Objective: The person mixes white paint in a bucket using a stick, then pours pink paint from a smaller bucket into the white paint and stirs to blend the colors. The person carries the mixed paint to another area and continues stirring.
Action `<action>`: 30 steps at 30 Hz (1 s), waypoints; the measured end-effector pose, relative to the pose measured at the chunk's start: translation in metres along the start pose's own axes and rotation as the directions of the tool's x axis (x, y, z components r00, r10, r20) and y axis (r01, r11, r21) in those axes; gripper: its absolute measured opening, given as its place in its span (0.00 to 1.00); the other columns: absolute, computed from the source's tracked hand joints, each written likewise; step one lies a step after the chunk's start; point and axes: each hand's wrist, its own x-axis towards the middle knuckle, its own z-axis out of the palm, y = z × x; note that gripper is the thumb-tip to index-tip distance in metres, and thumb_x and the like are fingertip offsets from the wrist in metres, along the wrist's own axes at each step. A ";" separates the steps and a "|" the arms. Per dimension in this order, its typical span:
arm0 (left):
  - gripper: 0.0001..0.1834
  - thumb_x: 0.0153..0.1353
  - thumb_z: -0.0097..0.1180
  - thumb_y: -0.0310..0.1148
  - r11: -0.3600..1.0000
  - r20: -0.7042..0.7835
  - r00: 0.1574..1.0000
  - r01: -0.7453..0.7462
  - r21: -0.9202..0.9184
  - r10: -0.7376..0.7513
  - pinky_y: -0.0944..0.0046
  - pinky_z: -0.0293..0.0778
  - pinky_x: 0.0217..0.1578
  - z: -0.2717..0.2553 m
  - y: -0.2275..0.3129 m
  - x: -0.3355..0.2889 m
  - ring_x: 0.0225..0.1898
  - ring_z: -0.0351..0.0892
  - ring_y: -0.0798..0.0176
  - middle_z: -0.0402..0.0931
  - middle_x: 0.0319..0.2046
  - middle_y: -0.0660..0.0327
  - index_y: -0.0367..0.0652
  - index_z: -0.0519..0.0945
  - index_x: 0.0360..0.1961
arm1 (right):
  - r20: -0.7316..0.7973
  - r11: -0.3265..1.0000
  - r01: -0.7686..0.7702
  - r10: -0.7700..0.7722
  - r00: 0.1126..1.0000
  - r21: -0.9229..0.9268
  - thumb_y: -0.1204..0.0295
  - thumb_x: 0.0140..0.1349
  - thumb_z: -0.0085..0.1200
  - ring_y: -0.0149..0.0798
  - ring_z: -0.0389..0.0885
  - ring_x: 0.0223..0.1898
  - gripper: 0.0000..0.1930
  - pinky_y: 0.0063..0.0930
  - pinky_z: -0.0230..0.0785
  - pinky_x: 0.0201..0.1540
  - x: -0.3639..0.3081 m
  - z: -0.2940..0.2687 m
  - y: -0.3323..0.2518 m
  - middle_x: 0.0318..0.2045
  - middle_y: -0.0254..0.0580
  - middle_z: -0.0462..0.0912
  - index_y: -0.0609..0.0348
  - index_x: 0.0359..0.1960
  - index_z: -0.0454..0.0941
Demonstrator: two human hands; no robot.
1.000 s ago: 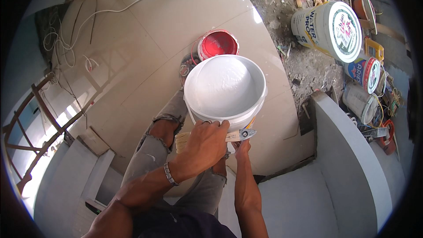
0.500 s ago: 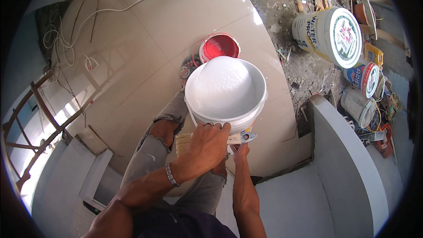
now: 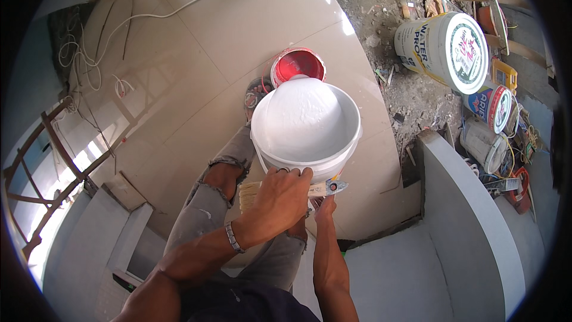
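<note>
A large white bucket (image 3: 333,164) is tilted away from me, thick white paint (image 3: 305,107) gathered at its far rim. At that rim a little white paint reaches the mouth of the small red-lined pail (image 3: 298,62) on the floor. My left hand (image 3: 281,197) is closed at the bucket's near rim, with a wide paintbrush (image 3: 320,189) held crosswise under it. The brush's pale bristles stick out to the left and its grey handle end to the right. Beneath the bucket is my right hand (image 3: 325,206), bearing its lower part; its fingers are partly hidden.
My foot (image 3: 255,96) stands beside the red pail on beige floor tiles (image 3: 202,83). Rubble ground at right holds a large lidded bucket (image 3: 444,50) and smaller paint pails (image 3: 488,106). A low grey wall (image 3: 471,203) curves near my right. White cable (image 3: 137,16) lies at far left.
White paint now comes over the far rim toward the red pail. My hands, the bucket and the brush have hardly moved.
</note>
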 end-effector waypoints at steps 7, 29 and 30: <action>0.13 0.51 0.57 0.25 1.000 0.005 1.000 0.001 0.010 -0.001 0.48 0.69 0.39 -0.001 -0.001 0.000 0.32 0.79 0.44 0.76 0.28 0.50 0.36 0.73 0.39 | -0.009 1.000 -0.007 0.007 1.000 0.002 0.31 0.56 0.53 0.50 0.78 0.55 0.51 0.40 0.79 0.50 -0.003 0.001 0.000 0.59 0.61 0.73 0.66 0.66 0.65; 0.14 0.51 0.57 0.24 1.000 -0.015 1.000 -0.002 -0.021 0.002 0.48 0.68 0.38 -0.013 0.001 0.003 0.33 0.78 0.44 0.76 0.28 0.50 0.35 0.73 0.41 | -0.051 1.000 0.009 -0.009 0.999 0.001 0.30 0.57 0.51 0.43 0.80 0.51 0.48 0.36 0.79 0.45 -0.024 0.007 -0.004 0.55 0.53 0.77 0.63 0.64 0.69; 0.15 0.51 0.56 0.24 1.000 -0.008 1.000 0.004 -0.026 -0.005 0.48 0.68 0.38 -0.014 0.000 0.002 0.33 0.78 0.44 0.76 0.28 0.50 0.35 0.73 0.41 | -0.050 1.000 0.005 -0.005 0.999 -0.004 0.30 0.57 0.51 0.43 0.80 0.51 0.48 0.36 0.79 0.46 -0.028 0.008 -0.005 0.55 0.53 0.77 0.63 0.64 0.68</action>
